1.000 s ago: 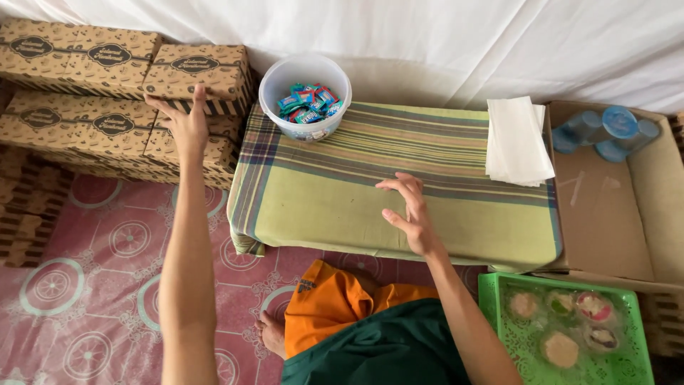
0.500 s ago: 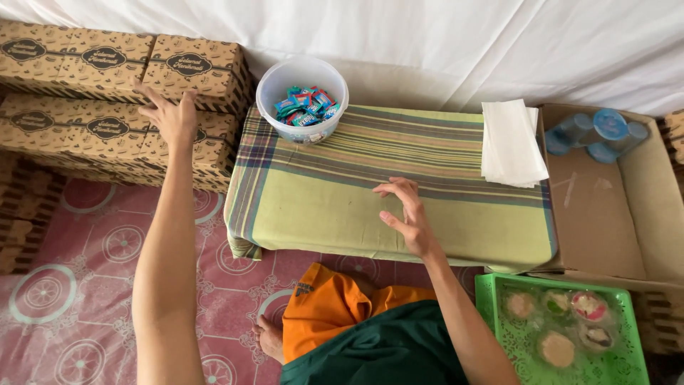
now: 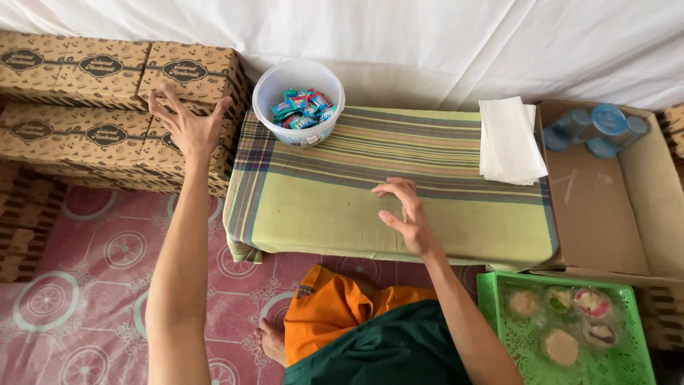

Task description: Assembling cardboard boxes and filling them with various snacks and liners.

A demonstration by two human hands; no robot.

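Note:
My left hand (image 3: 187,122) is stretched out with fingers spread, at the front edge of a brown patterned cardboard box (image 3: 194,73) on top of a stack at the left. It holds nothing. My right hand (image 3: 403,214) hovers over the green striped cloth (image 3: 320,207) that covers a low table, fingers loosely curled and apart, empty. A white plastic tub (image 3: 299,101) with several small wrapped sweets stands at the table's far left corner, between the two hands.
A stack of white paper napkins (image 3: 507,140) lies at the table's far right. An open cardboard box (image 3: 605,207) with blue-lidded cups (image 3: 595,127) sits to the right. A green tray (image 3: 613,363) with small cakes is at lower right. More brown boxes (image 3: 68,64) line the left.
My left hand has reached further out and up to the top brown box. My right hand has barely moved over the cloth.

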